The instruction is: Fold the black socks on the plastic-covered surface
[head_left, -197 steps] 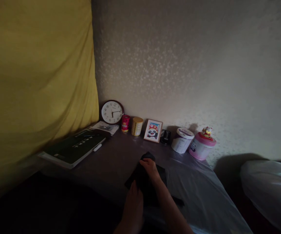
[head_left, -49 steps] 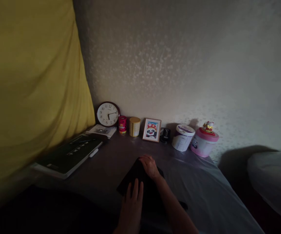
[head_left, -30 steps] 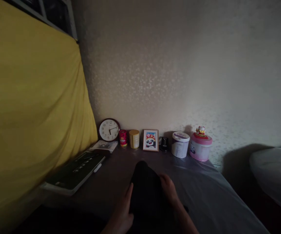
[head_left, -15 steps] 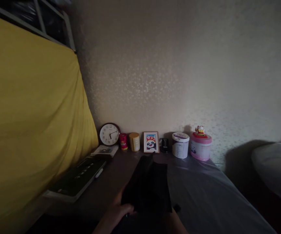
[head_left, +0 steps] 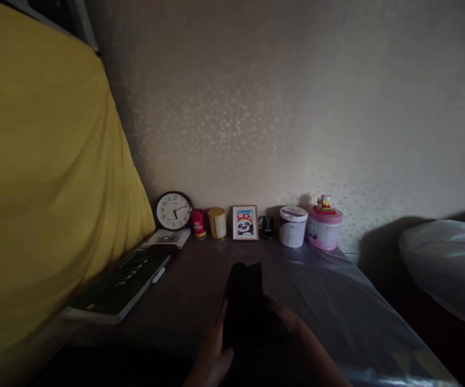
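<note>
A black item (head_left: 245, 306), too dark to make out in detail, stands up over the near part of the table. My left hand (head_left: 216, 349) is closed on its left side, with the thumb toward the near face. On the item's right side is my right hand (head_left: 283, 314), its fingers mostly lost in the dark against the black surface. The item looks narrow and folded, with a flat upper edge.
Along the wall stand a clock (head_left: 174, 210), a red can (head_left: 199, 223), a yellow canister (head_left: 217, 223), a framed panda picture (head_left: 245, 223), a black object (head_left: 267, 228) and two tubs (head_left: 293, 228) (head_left: 324, 230). A green board (head_left: 121, 285) lies left, beside a yellow cloth (head_left: 55, 161).
The black item looks narrower now, its wide right part folded in or turned. My right hand has moved up along its right side. The view has shifted slightly.
</note>
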Demonstrator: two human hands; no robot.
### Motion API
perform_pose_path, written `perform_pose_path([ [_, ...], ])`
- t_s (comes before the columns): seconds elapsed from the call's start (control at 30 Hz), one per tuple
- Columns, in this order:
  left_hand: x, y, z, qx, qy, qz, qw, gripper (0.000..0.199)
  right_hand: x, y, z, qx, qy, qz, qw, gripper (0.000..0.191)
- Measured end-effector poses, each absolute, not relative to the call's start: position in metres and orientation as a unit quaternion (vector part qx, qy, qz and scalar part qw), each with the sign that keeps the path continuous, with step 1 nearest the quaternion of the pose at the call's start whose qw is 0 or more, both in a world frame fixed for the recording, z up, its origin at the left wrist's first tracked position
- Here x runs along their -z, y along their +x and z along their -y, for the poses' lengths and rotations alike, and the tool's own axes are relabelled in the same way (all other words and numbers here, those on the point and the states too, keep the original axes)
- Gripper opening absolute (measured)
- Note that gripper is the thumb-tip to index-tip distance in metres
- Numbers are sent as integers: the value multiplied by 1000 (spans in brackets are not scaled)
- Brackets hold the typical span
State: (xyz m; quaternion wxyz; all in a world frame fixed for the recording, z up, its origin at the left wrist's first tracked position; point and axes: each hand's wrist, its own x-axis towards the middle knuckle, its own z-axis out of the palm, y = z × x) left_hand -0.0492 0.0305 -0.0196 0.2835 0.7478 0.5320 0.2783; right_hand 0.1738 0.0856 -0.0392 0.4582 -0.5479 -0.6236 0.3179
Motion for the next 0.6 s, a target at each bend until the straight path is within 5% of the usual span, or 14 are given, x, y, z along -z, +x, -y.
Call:
perform_pose_path([
  [0.23, 19, -35, -20, -231, 759, -558, 245, 92, 9, 195, -96, -191, -638, 593, 452, 27],
  [0.6, 14, -26, -16, -185, 746, -589, 250, 92, -25, 173, -83, -159, -661, 646, 349, 43],
])
